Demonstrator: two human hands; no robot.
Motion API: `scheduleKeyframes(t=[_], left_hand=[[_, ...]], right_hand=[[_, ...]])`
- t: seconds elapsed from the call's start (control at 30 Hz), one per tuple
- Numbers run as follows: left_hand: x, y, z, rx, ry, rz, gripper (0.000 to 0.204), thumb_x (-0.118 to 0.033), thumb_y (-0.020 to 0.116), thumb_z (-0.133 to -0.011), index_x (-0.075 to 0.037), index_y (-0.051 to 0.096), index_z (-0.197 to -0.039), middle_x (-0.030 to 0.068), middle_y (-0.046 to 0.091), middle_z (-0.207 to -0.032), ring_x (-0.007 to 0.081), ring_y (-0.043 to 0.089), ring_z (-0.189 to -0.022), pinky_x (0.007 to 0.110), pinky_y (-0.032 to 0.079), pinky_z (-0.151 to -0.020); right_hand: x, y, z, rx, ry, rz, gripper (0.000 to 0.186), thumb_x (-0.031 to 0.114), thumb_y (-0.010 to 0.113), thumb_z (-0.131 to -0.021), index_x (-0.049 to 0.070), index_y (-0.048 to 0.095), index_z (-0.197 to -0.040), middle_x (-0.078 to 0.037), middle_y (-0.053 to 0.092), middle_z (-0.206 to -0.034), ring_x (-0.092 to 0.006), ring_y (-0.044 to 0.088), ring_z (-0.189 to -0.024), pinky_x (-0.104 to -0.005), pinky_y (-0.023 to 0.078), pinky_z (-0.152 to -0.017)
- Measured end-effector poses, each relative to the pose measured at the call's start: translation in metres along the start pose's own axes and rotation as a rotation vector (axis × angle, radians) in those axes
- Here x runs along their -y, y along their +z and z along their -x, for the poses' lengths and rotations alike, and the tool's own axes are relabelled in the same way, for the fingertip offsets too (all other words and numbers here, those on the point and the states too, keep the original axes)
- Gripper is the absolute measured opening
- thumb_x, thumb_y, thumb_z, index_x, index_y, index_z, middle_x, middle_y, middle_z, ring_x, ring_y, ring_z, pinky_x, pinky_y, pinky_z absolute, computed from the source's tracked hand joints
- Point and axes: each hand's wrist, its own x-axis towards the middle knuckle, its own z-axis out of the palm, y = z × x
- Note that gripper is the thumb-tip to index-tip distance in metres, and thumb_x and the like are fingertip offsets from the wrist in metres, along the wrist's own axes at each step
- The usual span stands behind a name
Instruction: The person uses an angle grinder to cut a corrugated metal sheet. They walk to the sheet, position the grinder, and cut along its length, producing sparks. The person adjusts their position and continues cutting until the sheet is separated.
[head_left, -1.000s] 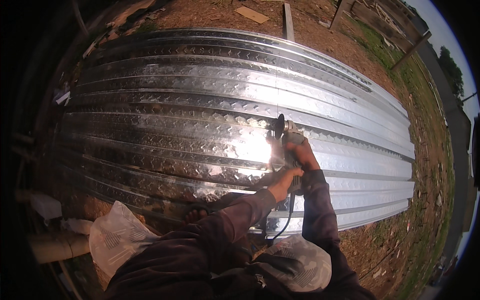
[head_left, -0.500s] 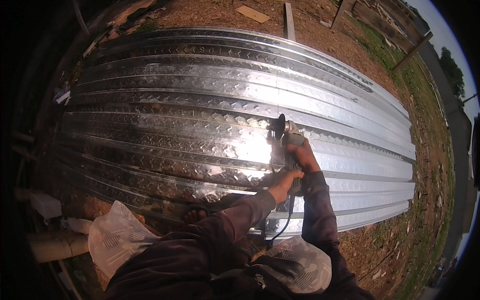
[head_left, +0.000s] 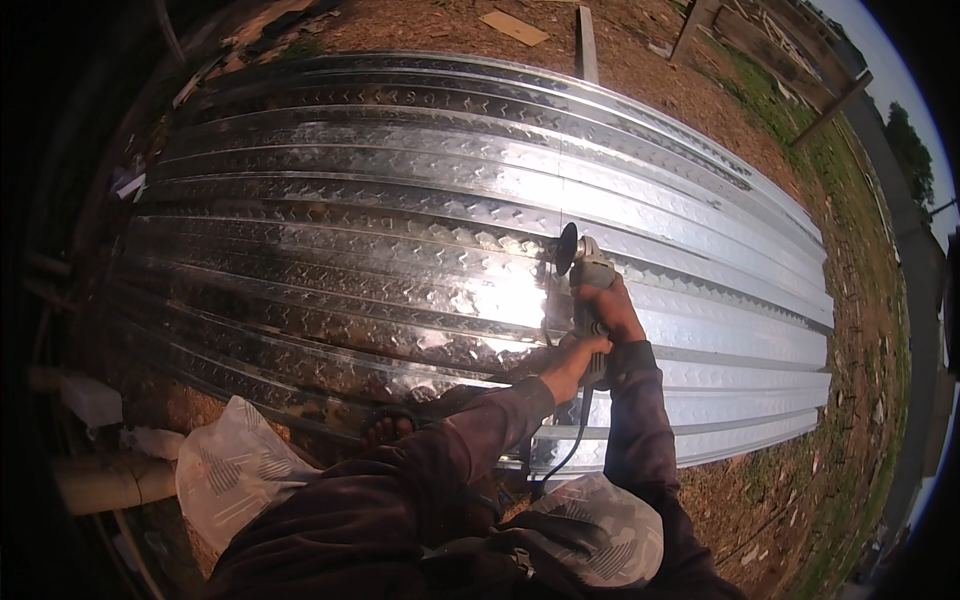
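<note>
An angle grinder (head_left: 592,268) is held over a wide, shiny ribbed metal sheet (head_left: 700,300). My right hand (head_left: 618,308) wraps round its front body, close behind the head. Further back, my left hand (head_left: 572,365) is closed on the rear of the grinder. The dark round disc (head_left: 567,248) stands on edge at the sheet's ribs; whether it touches the metal I cannot tell. A thin straight line runs across the sheet, away from the disc toward the far edge. From the grinder's rear a black cord (head_left: 576,445) trails down toward my legs.
A timber beam (head_left: 587,48) sticks out beyond the sheet's far edge. A brown flat board (head_left: 514,28) lies on the dirt there. Wooden posts (head_left: 832,108) stand at the far right. A bare foot (head_left: 388,430) is at the near edge, with a bamboo pole (head_left: 118,484) at lower left.
The grinder and both hands sit slightly further right in the picture, along with a small shift of the whole view. Both hands keep their hold.
</note>
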Motion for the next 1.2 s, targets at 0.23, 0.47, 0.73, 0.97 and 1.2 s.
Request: scheduleKeyframes(t=[0.23, 0.47, 0.73, 0.97, 1.2], left_hand=[[-0.003, 0.003, -0.002, 0.022, -0.021, 0.037, 0.015, -0.014, 0.068, -0.08, -0.008, 0.066, -0.094, 0.003, 0.068, -0.081, 0.0153, 0.067, -0.066, 0.03, 0.055, -0.056], [-0.005, 0.0, 0.004, -0.001, -0.004, -0.001, 0.028, -0.023, 0.07, -0.076, -0.008, 0.064, -0.1, 0.005, 0.063, -0.087, 0.018, 0.061, -0.079, 0.036, 0.049, -0.067], [-0.007, 0.006, 0.006, 0.007, 0.004, -0.008, 0.023, -0.021, 0.07, -0.077, -0.007, 0.066, -0.094, 0.0043, 0.066, -0.084, 0.0165, 0.063, -0.077, 0.035, 0.05, -0.067], [-0.004, 0.005, 0.001, -0.004, 0.003, 0.0, 0.022, -0.021, 0.071, -0.077, -0.008, 0.067, -0.094, 0.003, 0.065, -0.082, 0.0155, 0.062, -0.076, 0.033, 0.049, -0.066], [-0.004, 0.004, 0.0, -0.005, -0.03, -0.013, 0.023, -0.02, 0.07, -0.077, -0.008, 0.067, -0.096, 0.0037, 0.066, -0.088, 0.0167, 0.063, -0.078, 0.035, 0.05, -0.069]], right_hand=[[-0.02, -0.01, -0.025, -0.004, -0.002, 0.082, 0.065, 0.011, 0.076, -0.072, -0.005, 0.045, -0.127, -0.015, 0.063, -0.106, -0.0238, 0.064, -0.089, -0.0357, 0.054, -0.076], [-0.017, -0.004, -0.021, 0.032, 0.02, 0.085, 0.069, 0.011, 0.076, -0.072, -0.006, 0.042, -0.13, -0.016, 0.062, -0.11, -0.024, 0.065, -0.091, -0.0345, 0.054, -0.076], [-0.033, -0.009, -0.031, -0.022, -0.04, 0.025, 0.051, 0.007, 0.07, -0.075, -0.001, 0.053, -0.122, -0.01, 0.065, -0.097, -0.0188, 0.064, -0.078, -0.033, 0.054, -0.066], [-0.024, -0.006, -0.025, -0.024, -0.012, 0.005, 0.049, 0.008, 0.07, -0.076, -0.002, 0.052, -0.12, -0.01, 0.065, -0.096, -0.0194, 0.064, -0.077, -0.0338, 0.054, -0.066], [-0.021, -0.006, -0.023, -0.007, -0.024, 0.022, 0.052, 0.009, 0.072, -0.075, -0.002, 0.051, -0.122, -0.01, 0.064, -0.098, -0.0202, 0.064, -0.078, -0.0346, 0.054, -0.066]])
